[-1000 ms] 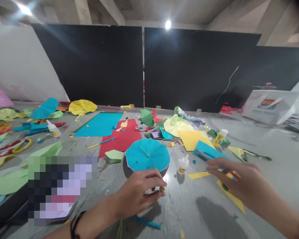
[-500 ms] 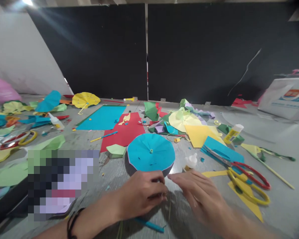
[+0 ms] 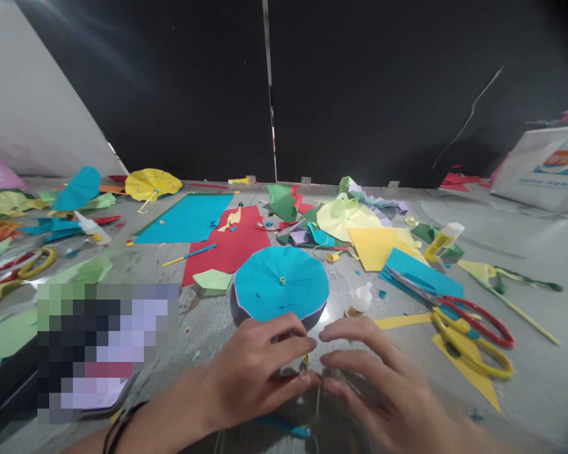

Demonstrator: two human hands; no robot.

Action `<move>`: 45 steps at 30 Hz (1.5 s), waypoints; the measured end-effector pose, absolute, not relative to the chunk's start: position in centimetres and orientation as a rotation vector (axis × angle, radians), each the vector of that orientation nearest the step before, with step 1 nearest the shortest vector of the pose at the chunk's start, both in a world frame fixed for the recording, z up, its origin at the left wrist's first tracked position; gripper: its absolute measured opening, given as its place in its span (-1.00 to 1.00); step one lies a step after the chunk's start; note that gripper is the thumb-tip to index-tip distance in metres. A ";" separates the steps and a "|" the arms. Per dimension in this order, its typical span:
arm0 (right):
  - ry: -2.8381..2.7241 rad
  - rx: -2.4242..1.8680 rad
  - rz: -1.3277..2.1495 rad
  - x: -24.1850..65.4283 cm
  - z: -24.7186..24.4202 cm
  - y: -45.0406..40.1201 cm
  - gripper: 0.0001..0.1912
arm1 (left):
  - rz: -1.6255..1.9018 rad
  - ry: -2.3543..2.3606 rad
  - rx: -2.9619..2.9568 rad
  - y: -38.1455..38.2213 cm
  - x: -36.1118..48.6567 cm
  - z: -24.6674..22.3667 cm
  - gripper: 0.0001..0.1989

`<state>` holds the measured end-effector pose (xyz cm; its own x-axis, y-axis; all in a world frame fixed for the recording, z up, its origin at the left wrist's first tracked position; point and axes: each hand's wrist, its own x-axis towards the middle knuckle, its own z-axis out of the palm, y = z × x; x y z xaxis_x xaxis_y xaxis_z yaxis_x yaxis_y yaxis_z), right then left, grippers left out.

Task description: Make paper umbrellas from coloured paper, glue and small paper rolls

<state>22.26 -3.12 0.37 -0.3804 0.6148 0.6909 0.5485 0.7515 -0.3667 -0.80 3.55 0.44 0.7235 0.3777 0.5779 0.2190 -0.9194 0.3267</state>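
Note:
My left hand [image 3: 260, 369] is bent in a loose pinch, with a small yellow piece [image 3: 305, 362] between its fingertips; the exact kind is too small to tell. Close by on the right, my right hand [image 3: 383, 369] has its fingers spread and holds nothing. Just beyond both hands lies a round blue pleated paper disc [image 3: 281, 299] with a pale edge and a small rolled centre. A blue rolled paper stick [image 3: 284, 426] rests under my left wrist, partly hidden and blurred.
Scissors [image 3: 473, 321] with red and yellow handles lie right, near a glue stick [image 3: 445, 242] and a small white bottle [image 3: 360, 297]. Red paper [image 3: 236, 252], blue paper [image 3: 189, 217] and yellow paper [image 3: 383, 246] lie behind. A phone-like blurred object sits left.
My right hand's fingers have spread apart beside the left. My left fingers have parted a little, showing the small yellow piece. The whole view has shifted slightly.

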 end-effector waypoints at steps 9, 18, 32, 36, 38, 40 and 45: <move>-1.940 -1.062 0.434 20.7 0.5 -4.6 -0.85 | 1.101 0.515 2.750 2.6 -0.4 0.1 -0.84; -1.912 -1.013 0.465 20.3 0.5 -5.2 -0.80 | 1.102 0.502 2.817 2.3 0.0 0.3 -0.78; -1.905 -1.051 0.480 21.3 1.7 -4.3 -0.79 | 1.043 0.449 2.131 2.3 0.1 1.1 -0.88; -1.944 -1.177 0.489 21.6 2.3 -4.7 -0.83 | 0.708 0.591 1.512 2.3 0.2 1.2 -0.71; -1.998 -1.199 0.467 22.0 2.6 -4.9 -0.76 | 0.602 0.605 1.298 2.3 0.3 1.2 -0.64; -2.073 -1.156 0.372 22.3 2.6 -5.0 -0.71 | 0.564 0.591 1.205 2.3 0.5 1.2 -0.62; -2.061 -0.990 0.302 22.2 1.5 -4.6 -0.86 | 0.548 0.535 1.161 2.3 0.6 1.2 -0.62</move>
<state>22.23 -4.57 1.50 -0.3632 0.7381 0.5686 0.5442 0.6634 -0.5136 0.60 2.32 1.16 0.7513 0.6509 -0.1084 -0.1243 0.3009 0.9455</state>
